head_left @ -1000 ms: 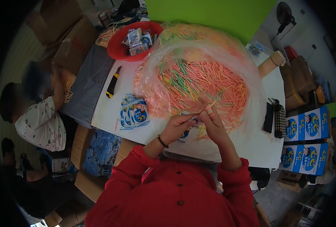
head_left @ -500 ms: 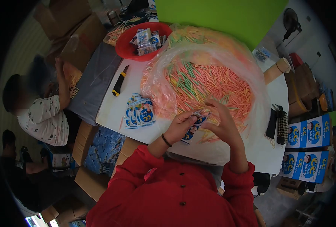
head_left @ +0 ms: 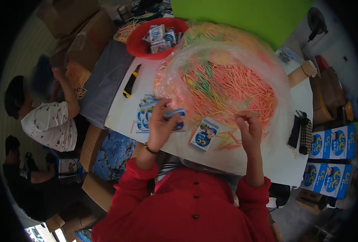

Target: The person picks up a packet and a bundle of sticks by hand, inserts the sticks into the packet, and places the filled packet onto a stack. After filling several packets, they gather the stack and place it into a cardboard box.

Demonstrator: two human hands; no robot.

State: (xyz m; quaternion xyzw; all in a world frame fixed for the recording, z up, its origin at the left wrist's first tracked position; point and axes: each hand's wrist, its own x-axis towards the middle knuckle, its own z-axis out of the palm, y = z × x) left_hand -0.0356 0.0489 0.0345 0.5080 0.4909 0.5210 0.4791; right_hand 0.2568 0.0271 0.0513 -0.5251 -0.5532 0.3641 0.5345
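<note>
My left hand (head_left: 159, 127) has its thumb and fingers around a small blue-and-white printed packet (head_left: 179, 120), at the right side of a group of similar packets (head_left: 143, 115) on the table. Another packet (head_left: 204, 134) lies flat on the white tabletop between my two hands. My right hand (head_left: 250, 131) is raised over the near edge of the sticks, fingers loosely bent and apart, with nothing visible in them. Beyond it, a large clear plastic bag (head_left: 169, 76) lies open, full of thin pink, green and yellow sticks (head_left: 235, 86).
A red bowl (head_left: 136, 44) of packets stands at the back left, near a yellow-and-black utility knife (head_left: 131, 82). To the right are a cardboard tube (head_left: 302, 74), a checked pouch (head_left: 306, 135) and printed boxes (head_left: 334, 143). A co-worker (head_left: 52, 125) sits at the left.
My hands have moved apart. The left carried a packet leftward to the group, while the right shifted slightly right. The packet beneath them is now uncovered on the table.
</note>
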